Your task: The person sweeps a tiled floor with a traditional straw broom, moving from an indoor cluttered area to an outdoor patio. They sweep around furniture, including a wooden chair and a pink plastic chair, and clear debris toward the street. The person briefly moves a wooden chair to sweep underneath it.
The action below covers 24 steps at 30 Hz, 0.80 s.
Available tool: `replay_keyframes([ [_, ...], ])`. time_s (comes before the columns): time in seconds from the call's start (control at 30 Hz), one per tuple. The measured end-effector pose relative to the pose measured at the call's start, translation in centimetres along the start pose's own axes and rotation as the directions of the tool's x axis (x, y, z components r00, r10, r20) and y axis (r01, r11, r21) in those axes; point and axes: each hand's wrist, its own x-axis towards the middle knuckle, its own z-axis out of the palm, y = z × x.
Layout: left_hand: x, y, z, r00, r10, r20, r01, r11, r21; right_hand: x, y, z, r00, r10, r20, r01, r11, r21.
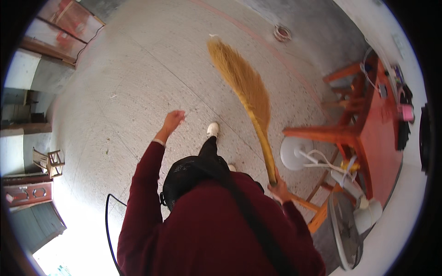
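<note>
A straw broom (248,94) with yellow bristles slants across the middle of the view, its bristle end pointing away from me and its handle toward me. My right hand (279,190) is wrapped round the handle near its end, by my right side. Out in front on the left, my left hand (174,120) hangs in the air with nothing visible in it, its fingers loosely bent and partly apart. At the broom's far tip lies a small white scrap (213,35) on the speckled floor (152,83).
On the right stand a red wooden table (380,142) with small items on it and a wooden chair (352,101). Beside me are a white fan base (294,153) and a fan (344,230). A coil (282,33) lies far off; a small chair (49,162) stands left.
</note>
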Motion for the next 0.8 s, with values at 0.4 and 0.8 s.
replay_keyframes([
  [0.4,29.5,20.5,-15.1,0.748,0.438,-0.499,-0.287,0.891,0.352,-5.2,-4.0,-4.0,0.95,-0.272,-0.151,0.214,0.924,-0.318],
  [0.8,36.1,30.9,-12.5,0.743,0.442,-0.502,-0.418,0.893,0.168,-12.3,-6.2,-5.0,0.977,0.004,-0.211,-0.064,0.958,-0.279],
])
